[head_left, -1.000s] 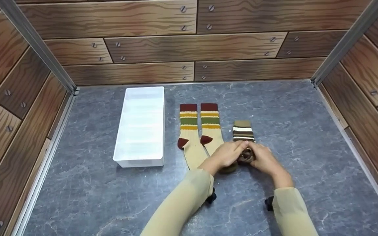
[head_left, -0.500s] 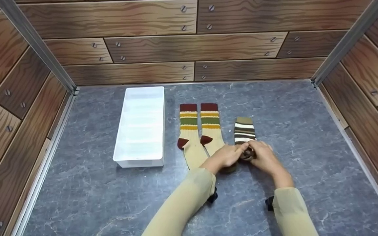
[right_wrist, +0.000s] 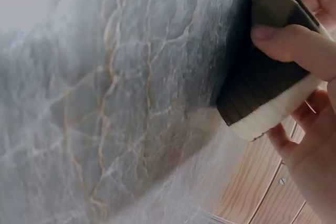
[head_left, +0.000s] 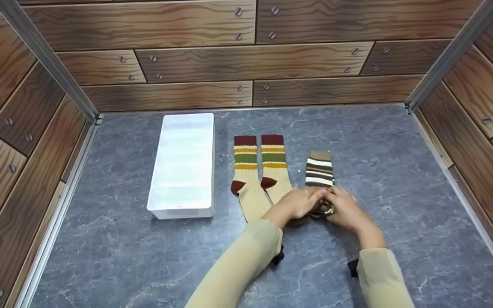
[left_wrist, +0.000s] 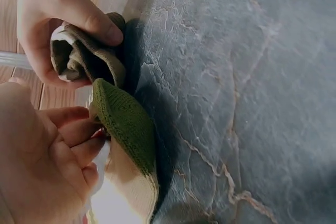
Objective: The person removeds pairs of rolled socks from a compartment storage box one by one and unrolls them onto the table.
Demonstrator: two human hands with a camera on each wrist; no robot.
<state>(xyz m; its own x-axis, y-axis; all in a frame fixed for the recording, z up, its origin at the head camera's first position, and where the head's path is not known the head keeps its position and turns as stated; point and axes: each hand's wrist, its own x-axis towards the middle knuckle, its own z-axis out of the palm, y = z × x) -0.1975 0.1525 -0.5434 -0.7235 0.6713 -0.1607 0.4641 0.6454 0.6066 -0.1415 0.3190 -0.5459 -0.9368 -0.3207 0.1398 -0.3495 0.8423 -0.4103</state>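
A brown, tan and white striped sock lies with its cuff flat and its near end rolled up. My right hand grips the roll, with the thumb along its near side. My left hand is at the roll's left side, fingers bent; in the left wrist view its fingertips are partly hidden behind the green toe of a cream sock, and I cannot tell whether they pinch anything. Two cream socks with maroon cuffs and heels lie side by side to the left, one partly under my left hand.
A long white box with several compartments stands left of the cream socks. Wood-patterned walls with metal corner rails enclose the grey marbled tabletop at the back and both sides.
The striped sock's cuff has slid slightly away from me. The roll has turned between my hands and now shows white at its end. The cream socks and box have stayed put.
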